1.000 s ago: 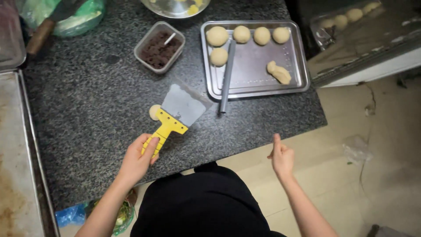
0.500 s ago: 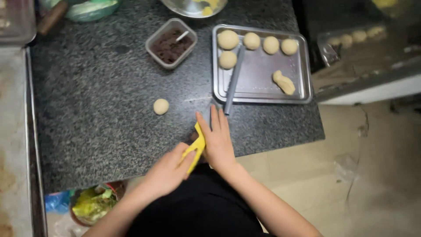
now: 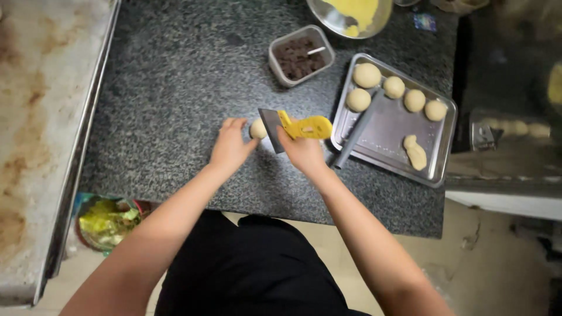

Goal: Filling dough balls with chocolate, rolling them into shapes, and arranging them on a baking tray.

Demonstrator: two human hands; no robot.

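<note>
Dough ball, small and pale, sits on the dark speckled surface just ahead of the person, and it is the only piece lying off the tray. In the head view the left hand rests beside it with fingertips touching its left side; the grip is loose and half open, cupping rather than closing round it. The right hand is closed on the yellow handle of a scraper, whose grey blade stands on edge right against the ball's right side.

The ball looks soft, light and probably a little tacky, so it would dent under a hard pinch; a gentle cupped hold from the sides, or the blade slid under it, seems the safer way to lift it.

To the right lies a metal tray with five more balls, an odd-shaped lump and a grey tool laid across it. Behind are a tub of dark filling and a metal bowl.
</note>
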